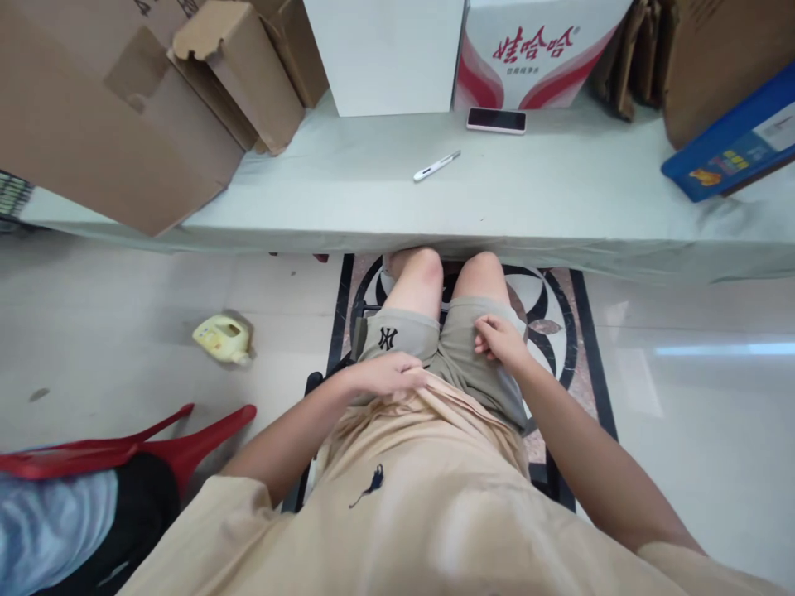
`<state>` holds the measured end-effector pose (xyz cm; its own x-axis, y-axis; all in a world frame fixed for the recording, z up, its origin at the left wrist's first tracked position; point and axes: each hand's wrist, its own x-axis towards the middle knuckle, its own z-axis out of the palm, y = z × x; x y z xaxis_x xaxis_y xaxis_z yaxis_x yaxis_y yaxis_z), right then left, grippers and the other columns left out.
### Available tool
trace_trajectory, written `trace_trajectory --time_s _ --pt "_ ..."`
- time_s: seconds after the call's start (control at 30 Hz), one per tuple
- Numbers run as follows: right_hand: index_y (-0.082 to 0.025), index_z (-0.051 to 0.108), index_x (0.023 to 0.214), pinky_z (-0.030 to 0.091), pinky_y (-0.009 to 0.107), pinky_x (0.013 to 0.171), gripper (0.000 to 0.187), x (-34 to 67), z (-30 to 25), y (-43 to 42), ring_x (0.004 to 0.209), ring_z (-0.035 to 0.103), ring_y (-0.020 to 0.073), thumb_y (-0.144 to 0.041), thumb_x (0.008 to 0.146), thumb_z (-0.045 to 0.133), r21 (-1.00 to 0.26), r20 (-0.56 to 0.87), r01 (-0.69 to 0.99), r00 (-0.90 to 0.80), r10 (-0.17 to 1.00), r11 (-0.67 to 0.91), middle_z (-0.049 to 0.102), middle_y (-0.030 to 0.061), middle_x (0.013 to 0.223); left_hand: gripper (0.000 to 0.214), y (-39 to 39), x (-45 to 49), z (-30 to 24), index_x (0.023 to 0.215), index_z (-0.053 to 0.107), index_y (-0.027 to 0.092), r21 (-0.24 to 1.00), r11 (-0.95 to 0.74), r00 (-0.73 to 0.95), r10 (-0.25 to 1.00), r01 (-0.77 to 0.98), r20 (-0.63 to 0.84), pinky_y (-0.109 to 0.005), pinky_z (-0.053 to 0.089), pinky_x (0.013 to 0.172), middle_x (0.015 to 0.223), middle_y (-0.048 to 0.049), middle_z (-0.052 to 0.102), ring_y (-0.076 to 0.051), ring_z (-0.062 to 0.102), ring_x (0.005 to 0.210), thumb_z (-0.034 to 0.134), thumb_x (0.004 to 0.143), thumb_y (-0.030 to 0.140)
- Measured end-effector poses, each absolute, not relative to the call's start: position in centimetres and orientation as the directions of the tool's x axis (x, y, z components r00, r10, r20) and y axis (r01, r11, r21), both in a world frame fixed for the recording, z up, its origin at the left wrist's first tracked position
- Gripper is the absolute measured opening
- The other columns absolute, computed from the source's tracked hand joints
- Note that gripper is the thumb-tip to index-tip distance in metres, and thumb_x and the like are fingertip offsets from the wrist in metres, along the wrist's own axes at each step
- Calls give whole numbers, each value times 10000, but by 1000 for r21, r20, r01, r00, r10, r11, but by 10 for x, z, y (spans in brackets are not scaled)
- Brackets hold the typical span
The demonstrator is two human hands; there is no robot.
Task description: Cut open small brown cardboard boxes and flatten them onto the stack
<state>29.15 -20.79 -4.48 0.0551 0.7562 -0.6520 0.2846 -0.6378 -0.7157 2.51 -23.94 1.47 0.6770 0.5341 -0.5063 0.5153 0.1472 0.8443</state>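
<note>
My left hand (392, 376) is closed on the hem of the beige T-shirt (435, 497), bunching the cloth at my lap. Over the grey shorts (463, 339), on the right thigh, my right hand (498, 339) rests with its fingers curled in; nothing shows in it. Beyond my knees, a slim white box cutter (436, 166) lies slantwise on the cloth-covered table (348, 194). Behind it and to the right is a phone (496, 121) with a dark screen. Both things are out of contact with my hands.
Brown cardboard boxes (112, 108) stand at the table's left. At its back are a white box (388, 54) and a red-and-white carton (527, 58); a blue box (733, 141) is at right. On the floor lies a yellow jug (224, 338), near a red chair (204, 434).
</note>
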Motion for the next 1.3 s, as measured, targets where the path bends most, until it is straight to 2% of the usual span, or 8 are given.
trace_trajectory --time_s 0.13,0.33,0.43,0.6,0.8,1.0,1.17,1.3 --pt "-229 501 839 295 161 358 216 303 -45 -218 403 524 88 -442 849 534 -750 -632 243 10 775 -615 552 -61 543 356 -210 8 -1 667 588 195 828 208 363 824 521 -436 -256 378 564 610 17 556 -138 502 589 698 756 522" --pt "-232 529 810 289 194 341 291 305 -51 -225 327 404 76 -522 805 546 -800 -557 265 10 831 -539 574 -56 518 227 -172 -4 -22 778 576 202 770 206 34 959 603 -283 -287 450 686 722 -12 605 -166 576 693 543 836 419" --pt "-231 541 791 302 202 357 303 313 -49 -233 329 426 86 -533 790 565 -803 -525 303 47 850 -513 574 -46 501 256 -169 3 -26 1002 682 187 728 155 46 968 668 -248 -364 505 961 1112 -97 710 -245 659 1066 602 819 348" --pt "-246 488 746 270 238 371 390 330 -42 -252 313 361 109 -631 812 494 -789 -527 340 51 848 -511 460 -61 410 574 -188 34 -39 1385 639 185 625 178 47 944 760 -326 -454 380 1237 1625 -151 432 -343 486 1464 658 819 272" --pt "-223 498 597 227 269 461 501 340 -43 -251 418 330 111 -666 824 449 -756 -509 474 9 861 -452 393 -29 432 670 -206 41 -47 1565 482 246 324 214 -99 936 921 -339 -569 288 1288 1715 -128 302 -402 277 1590 600 910 326" --pt "-219 308 552 218 278 562 496 330 -2 -199 540 327 112 -564 825 538 -685 -442 698 -168 881 -211 353 -25 500 726 -190 -2 -28 1603 388 223 382 352 -212 907 854 -363 -547 454 1197 1759 -141 149 -400 424 1518 573 917 373" --pt "-208 283 568 180 302 550 512 295 29 -129 536 298 122 -498 917 522 -487 -537 871 -249 806 -56 407 -14 521 789 -134 -21 -23 1589 381 130 373 241 -169 962 896 -215 -535 324 1289 1718 -207 254 -374 297 1588 631 869 338" --pt "-197 382 533 210 293 563 491 259 27 -65 547 357 124 -411 962 483 -476 -505 874 -363 783 97 505 11 563 483 -84 -16 -34 1348 678 240 251 145 -101 979 957 -179 -618 290 1276 1608 -119 480 -408 407 1501 621 877 329"
